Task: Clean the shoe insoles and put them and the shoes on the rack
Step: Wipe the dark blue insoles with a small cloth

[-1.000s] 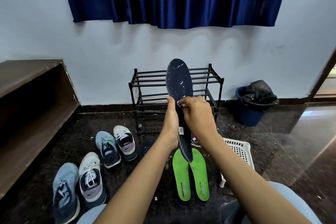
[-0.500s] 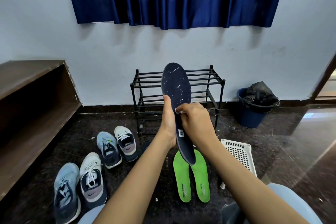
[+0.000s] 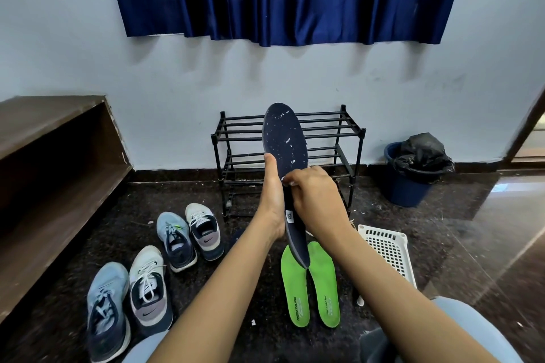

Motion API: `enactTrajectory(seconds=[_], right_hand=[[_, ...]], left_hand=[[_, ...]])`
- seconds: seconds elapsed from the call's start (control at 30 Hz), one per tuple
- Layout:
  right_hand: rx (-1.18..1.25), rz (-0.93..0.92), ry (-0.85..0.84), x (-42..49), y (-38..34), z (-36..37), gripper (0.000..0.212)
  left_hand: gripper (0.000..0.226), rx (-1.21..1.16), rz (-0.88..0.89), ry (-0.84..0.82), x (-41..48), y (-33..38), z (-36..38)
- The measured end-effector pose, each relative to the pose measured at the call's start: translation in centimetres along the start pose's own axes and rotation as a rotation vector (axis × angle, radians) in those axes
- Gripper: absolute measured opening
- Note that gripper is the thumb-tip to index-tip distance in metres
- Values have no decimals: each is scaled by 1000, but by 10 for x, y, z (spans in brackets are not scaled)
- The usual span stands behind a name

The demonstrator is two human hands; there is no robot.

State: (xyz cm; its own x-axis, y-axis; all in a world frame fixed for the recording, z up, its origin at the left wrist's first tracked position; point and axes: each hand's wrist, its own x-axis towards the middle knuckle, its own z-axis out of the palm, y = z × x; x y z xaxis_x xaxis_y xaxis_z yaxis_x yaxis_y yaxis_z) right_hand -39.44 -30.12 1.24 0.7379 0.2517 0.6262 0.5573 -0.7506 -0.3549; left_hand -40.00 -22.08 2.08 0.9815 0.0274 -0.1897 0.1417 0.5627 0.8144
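Note:
A dark navy insole (image 3: 284, 141) speckled with white bits stands upright in front of me. My left hand (image 3: 272, 194) grips its left edge at mid length. My right hand (image 3: 314, 200) has its fingers curled against the insole's face, pinching something small and white that I cannot make out. Two green insoles (image 3: 309, 289) lie side by side on the floor below. Several sneakers lie to the left: a blue one (image 3: 106, 309), a white one (image 3: 150, 289), another blue (image 3: 175, 240) and another white (image 3: 205, 230). The black metal rack (image 3: 348, 138) stands bare against the wall.
A white plastic basket (image 3: 389, 247) lies on the floor to the right of the green insoles. A blue bin with a black bag (image 3: 413, 174) stands by the wall at right. A brown wooden shelf (image 3: 50, 174) runs along the left. The dark floor carries scattered debris.
The navy insole has tilted a little to the left. My right hand has shifted slightly on its face. The shoes and green insoles lie as before.

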Motion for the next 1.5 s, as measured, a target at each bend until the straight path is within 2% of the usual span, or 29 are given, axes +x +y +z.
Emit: enactTrajectory(seconds=[0.2,0.47,0.7,0.83,0.97,1.1,1.33,1.5], right_hand=[[-20,77,94,10,9,-6,26],[-17,3,35,-2,-6,2,23],[10,76,96,10,6,-1,25],[-15,119,126,6,4,0,23],[-3,66,74,-4,-10,6,23],[66,11,76,-4,-10,5,22],[8,116,164,10,9,-2,19],[-9,92,151,3,0,-3,22]], left_hand=[[67,-21,-27,-97,-3,-7,9],[71,46,62,58,3,-2,-1],[66,11,-4,-66,-2,-6,5],[69,44,14,-22,0,-9,4],[70,78,75,40,4,-4,-2],[74,47,49,47,2,1,-4],[70,5,-30,-37,-3,-8,9],[72,67,2,9,-2,-3,6]])
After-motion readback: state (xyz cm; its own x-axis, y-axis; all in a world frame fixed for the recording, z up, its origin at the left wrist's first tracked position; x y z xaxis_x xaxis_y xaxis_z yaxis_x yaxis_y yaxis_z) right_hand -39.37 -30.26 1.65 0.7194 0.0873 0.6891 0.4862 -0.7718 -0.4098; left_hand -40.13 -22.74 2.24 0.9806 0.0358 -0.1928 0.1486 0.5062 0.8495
